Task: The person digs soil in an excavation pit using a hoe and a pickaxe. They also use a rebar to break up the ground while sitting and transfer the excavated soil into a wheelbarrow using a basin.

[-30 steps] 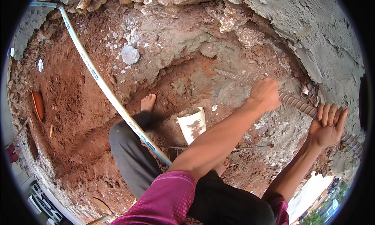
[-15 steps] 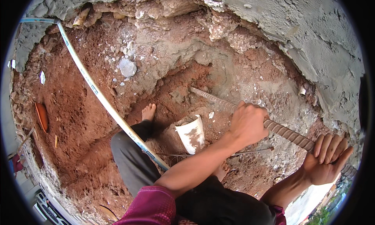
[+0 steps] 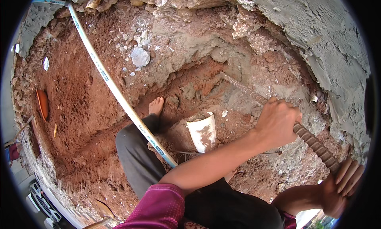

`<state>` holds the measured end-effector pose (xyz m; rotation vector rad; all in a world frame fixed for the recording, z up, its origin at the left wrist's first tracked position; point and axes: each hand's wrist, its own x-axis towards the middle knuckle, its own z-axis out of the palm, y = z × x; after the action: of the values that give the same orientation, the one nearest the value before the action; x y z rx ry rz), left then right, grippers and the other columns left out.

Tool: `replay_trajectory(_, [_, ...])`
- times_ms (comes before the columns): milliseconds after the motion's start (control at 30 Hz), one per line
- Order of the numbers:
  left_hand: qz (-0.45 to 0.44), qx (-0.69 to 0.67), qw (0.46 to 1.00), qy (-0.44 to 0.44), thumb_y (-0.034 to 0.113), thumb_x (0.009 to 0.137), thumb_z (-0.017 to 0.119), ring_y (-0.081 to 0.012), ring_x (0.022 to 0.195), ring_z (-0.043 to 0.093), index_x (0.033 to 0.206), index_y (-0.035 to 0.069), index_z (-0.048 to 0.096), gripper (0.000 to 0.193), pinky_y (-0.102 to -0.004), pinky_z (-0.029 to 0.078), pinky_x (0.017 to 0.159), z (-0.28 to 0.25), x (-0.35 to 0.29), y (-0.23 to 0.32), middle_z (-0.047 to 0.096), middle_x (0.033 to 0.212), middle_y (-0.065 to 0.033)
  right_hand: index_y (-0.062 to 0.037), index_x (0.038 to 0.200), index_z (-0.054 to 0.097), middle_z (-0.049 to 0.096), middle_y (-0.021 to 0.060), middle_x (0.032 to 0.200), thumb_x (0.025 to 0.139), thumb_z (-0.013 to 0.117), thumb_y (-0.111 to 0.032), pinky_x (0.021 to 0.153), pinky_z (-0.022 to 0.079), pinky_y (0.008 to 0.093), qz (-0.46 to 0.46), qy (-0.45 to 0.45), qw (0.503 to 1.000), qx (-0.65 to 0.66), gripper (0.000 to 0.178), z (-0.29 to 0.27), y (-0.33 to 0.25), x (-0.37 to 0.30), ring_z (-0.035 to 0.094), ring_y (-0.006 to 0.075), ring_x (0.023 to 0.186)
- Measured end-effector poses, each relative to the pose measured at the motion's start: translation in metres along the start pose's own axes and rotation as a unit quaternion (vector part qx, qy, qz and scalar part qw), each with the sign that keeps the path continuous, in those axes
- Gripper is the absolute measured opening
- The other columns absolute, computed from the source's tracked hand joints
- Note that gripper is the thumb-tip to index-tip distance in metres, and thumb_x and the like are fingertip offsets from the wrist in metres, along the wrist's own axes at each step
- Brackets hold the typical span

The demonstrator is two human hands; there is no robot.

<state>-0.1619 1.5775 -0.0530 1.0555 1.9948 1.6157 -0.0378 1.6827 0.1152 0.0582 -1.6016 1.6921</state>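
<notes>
A long ribbed steel bar (image 3: 317, 144) slants across the right half of the head view. Its far tip touches or hangs just over the dug hollow (image 3: 194, 80) in the reddish soil; contact is unclear. My left hand (image 3: 278, 122) is wrapped around the bar's middle. Near the bar's right end, my right hand (image 3: 344, 185) closes on it, with the end itself hidden. A white, soil-smeared plastic piece (image 3: 201, 133) stands in the dirt below the hollow, left of my left forearm. My bare foot (image 3: 156, 106) rests at the hollow's edge.
A pale hose or pipe (image 3: 115, 90) crosses over my bent leg. Broken stones, including a whitish lump (image 3: 140, 57), lie beyond it. Rough grey cement (image 3: 337, 50) covers the far right. An orange dish-like object (image 3: 42, 104) sits at far left; a thin rod (image 3: 268, 152) lies near my forearm.
The bar's tip has shifted back to the right, out of the hollow's middle. Both hands moved right with it. My right hand's fingers, looser before, now curl around the bar. The view shifted slightly.
</notes>
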Motion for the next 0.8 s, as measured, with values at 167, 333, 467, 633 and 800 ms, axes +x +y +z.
replay_trajectory(167, [-0.179,0.058,0.978,-0.089,0.003,0.061,0.07,-0.0342,0.087,0.071,0.082,0.009,0.077,0.022,-0.0455,0.055,0.082,-0.018,0.008,-0.074,0.073,0.086,-0.019,-0.0142,0.078,0.037,0.038,-0.0005,0.062,0.108,0.041,-0.033,0.056,0.034,0.0264,0.08,0.028,0.993,0.083,0.036,0.031,0.116,-0.026,0.035,0.0098,0.052])
replay_trajectory(333, [-0.093,0.07,0.989,-0.091,0.005,0.063,0.072,-0.0308,0.083,0.07,0.082,0.011,0.076,0.021,-0.0396,0.054,0.083,-0.005,-0.026,-0.067,0.073,0.082,-0.0157,-0.0125,0.078,0.038,0.042,0.0003,0.062,0.106,0.046,-0.043,0.053,0.036,0.0259,0.063,0.015,0.997,0.047,0.042,0.03,0.073,-0.057,0.04,0.0102,0.052])
replay_trajectory(467, [-0.045,0.065,0.995,-0.063,0.009,0.064,0.077,-0.027,0.077,0.068,0.078,0.014,0.073,0.016,-0.0352,0.049,0.08,0.0,-0.059,-0.037,0.071,0.076,-0.0084,-0.0131,0.073,0.038,0.039,0.0006,0.062,0.104,0.051,-0.042,0.052,0.033,0.0254,0.093,0.025,0.989,0.11,0.044,0.026,0.028,-0.054,0.035,0.0107,0.051])
replay_trajectory(633, [0.034,0.045,0.997,0.048,0.014,0.074,0.08,-0.0246,0.071,0.062,0.069,0.016,0.063,0.018,-0.038,0.043,0.072,-0.004,-0.053,-0.005,0.062,0.069,-0.0025,-0.0151,0.065,0.039,0.039,0.0015,0.053,0.095,0.058,-0.033,0.045,0.029,0.0242,0.046,0.026,0.99,0.129,0.039,0.01,-0.007,-0.048,0.035,0.0115,0.042])
replay_trajectory(800, [0.053,0.012,0.995,0.085,0.007,0.076,0.078,-0.0274,0.078,0.064,0.072,0.01,0.064,0.016,-0.0405,0.047,0.079,-0.002,-0.01,-0.003,0.066,0.077,-0.0087,-0.0193,0.058,0.036,0.043,-0.0038,0.045,0.089,0.063,-0.023,0.041,0.031,0.0181,-0.046,0.004,0.996,0.082,0.041,-0.006,-0.007,-0.033,0.035,0.0085,0.034])
